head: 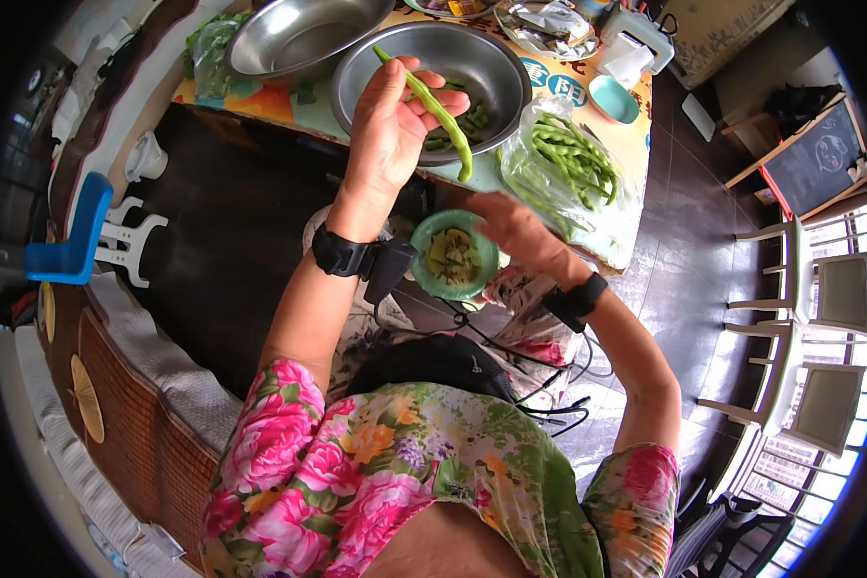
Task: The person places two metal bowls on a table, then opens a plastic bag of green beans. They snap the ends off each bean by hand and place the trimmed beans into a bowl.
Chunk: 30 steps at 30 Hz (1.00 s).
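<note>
My left hand (401, 119) holds a long green bean pod (433, 108) between thumb and fingers, above a wide steel bowl (506, 79). Short green bean pieces (477, 115) lie in that bowl, partly hidden by the hand. Blurred, my right hand (513, 227) is in the air between the table edge and a green bin (419, 253), with nothing seen in it; its finger pose is unclear. Peels and scraps (453, 256) lie inside the bin. Whole green beans (571, 155) rest in an opened clear plastic bag (527, 177) at the table's near right.
A second steel basin (303, 36) and bagged leafy greens (217, 54) are at the table's left. A small teal bowl (613, 100), a tissue box (639, 43) and a foil-covered plate (549, 29) stand at the right. Cables (549, 376) hang near my lap.
</note>
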Each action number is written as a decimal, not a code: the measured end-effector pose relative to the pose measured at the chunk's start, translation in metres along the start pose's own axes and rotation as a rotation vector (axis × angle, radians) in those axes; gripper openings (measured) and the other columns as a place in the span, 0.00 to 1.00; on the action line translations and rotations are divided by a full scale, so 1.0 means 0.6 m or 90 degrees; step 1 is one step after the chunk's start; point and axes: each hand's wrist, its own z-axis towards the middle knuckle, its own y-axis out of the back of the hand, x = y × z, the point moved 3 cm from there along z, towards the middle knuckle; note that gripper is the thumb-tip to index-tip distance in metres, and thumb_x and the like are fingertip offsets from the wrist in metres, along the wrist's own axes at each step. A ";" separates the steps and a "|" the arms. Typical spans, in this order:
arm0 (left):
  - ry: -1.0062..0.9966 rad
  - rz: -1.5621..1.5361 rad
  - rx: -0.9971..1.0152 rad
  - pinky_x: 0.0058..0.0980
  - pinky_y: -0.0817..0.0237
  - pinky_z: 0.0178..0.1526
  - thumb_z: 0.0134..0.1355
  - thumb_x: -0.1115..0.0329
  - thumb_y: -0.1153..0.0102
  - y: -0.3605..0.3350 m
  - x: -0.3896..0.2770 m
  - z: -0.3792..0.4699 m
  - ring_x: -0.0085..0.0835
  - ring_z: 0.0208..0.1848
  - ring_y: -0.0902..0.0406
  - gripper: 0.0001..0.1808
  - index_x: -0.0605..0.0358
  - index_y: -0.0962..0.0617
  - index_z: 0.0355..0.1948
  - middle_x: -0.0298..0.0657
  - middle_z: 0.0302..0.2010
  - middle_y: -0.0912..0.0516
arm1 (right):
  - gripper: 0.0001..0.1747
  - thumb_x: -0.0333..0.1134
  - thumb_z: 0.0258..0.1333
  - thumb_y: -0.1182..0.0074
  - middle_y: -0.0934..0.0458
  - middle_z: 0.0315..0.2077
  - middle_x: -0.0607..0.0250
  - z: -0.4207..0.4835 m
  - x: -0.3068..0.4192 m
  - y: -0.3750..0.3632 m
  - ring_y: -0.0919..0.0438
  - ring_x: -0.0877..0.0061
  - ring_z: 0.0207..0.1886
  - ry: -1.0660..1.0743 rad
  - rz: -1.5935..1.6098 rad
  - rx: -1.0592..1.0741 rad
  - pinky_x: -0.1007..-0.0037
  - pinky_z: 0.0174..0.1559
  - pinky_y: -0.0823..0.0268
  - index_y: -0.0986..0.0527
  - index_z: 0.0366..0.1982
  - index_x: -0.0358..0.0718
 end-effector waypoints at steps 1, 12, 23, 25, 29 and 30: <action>0.012 0.002 -0.009 0.49 0.30 0.49 0.67 0.56 0.56 0.001 0.008 -0.002 0.44 0.39 0.20 0.15 0.55 0.25 0.42 0.43 0.36 0.20 | 0.27 0.44 0.57 0.48 0.26 0.47 0.53 0.010 0.030 0.021 0.28 0.68 0.52 -0.059 0.170 -0.023 0.70 0.52 0.35 0.33 0.54 0.36; 0.042 0.217 0.023 0.35 0.26 0.38 0.66 0.58 0.53 -0.041 0.045 -0.022 0.32 0.29 0.21 0.12 0.57 0.27 0.40 0.38 0.29 0.22 | 0.18 0.43 0.61 0.52 0.23 0.21 0.63 0.034 0.081 0.056 0.24 0.72 0.26 -0.179 0.168 -0.057 0.70 0.32 0.31 0.24 0.30 0.34; 0.056 0.115 0.010 0.37 0.25 0.37 0.66 0.58 0.51 -0.054 0.060 -0.021 0.32 0.27 0.22 0.12 0.57 0.28 0.40 0.39 0.28 0.24 | 0.24 0.49 0.65 0.60 0.23 0.27 0.64 0.020 0.029 0.039 0.24 0.78 0.29 -0.243 0.628 -0.027 0.76 0.32 0.32 0.26 0.38 0.33; 0.081 0.087 -0.017 0.38 0.26 0.38 0.66 0.58 0.51 -0.044 0.067 -0.026 0.33 0.28 0.22 0.12 0.57 0.28 0.40 0.39 0.29 0.24 | 0.25 0.50 0.65 0.60 0.23 0.28 0.66 0.036 0.108 0.064 0.25 0.80 0.30 -0.232 0.703 -0.069 0.78 0.31 0.33 0.26 0.40 0.34; 0.093 0.062 -0.023 0.37 0.26 0.37 0.66 0.59 0.52 -0.042 0.077 -0.027 0.31 0.26 0.23 0.11 0.57 0.28 0.39 0.39 0.28 0.24 | 0.21 0.48 0.63 0.55 0.25 0.25 0.69 0.033 0.092 0.054 0.26 0.81 0.29 -0.211 0.537 -0.038 0.74 0.29 0.35 0.26 0.36 0.35; 0.096 0.124 0.001 0.34 0.27 0.36 0.66 0.60 0.52 -0.047 0.077 -0.029 0.28 0.25 0.24 0.11 0.57 0.28 0.38 0.38 0.27 0.25 | 0.17 0.44 0.62 0.52 0.25 0.20 0.66 0.033 0.080 0.050 0.25 0.75 0.25 -0.193 0.433 -0.063 0.68 0.28 0.34 0.26 0.32 0.35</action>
